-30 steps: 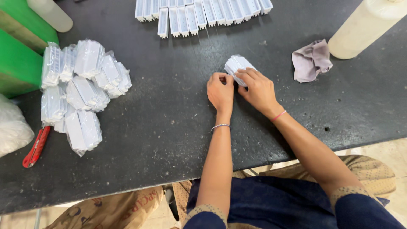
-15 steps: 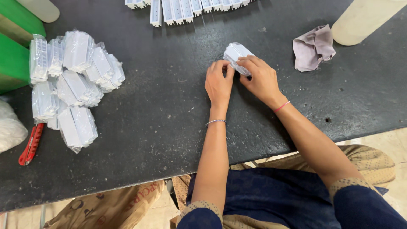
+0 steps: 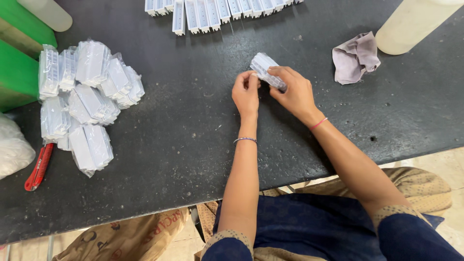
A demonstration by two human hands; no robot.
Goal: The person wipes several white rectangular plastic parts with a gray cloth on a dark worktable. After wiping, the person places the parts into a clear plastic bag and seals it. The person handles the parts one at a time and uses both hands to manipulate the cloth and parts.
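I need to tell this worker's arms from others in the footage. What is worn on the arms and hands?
Both hands are bare, no gloves. The left wrist carries a thin silvery bangle; the right wrist has a thin pink thread band. Dark blue sleeves with patterned tan cuffs end near the elbows.

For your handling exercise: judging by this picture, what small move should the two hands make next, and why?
Probably carry the bagged pack left to the pile of packs. The right hand grips it, the left hand pinches its end, and similar wrapped packs already lie heaped there.
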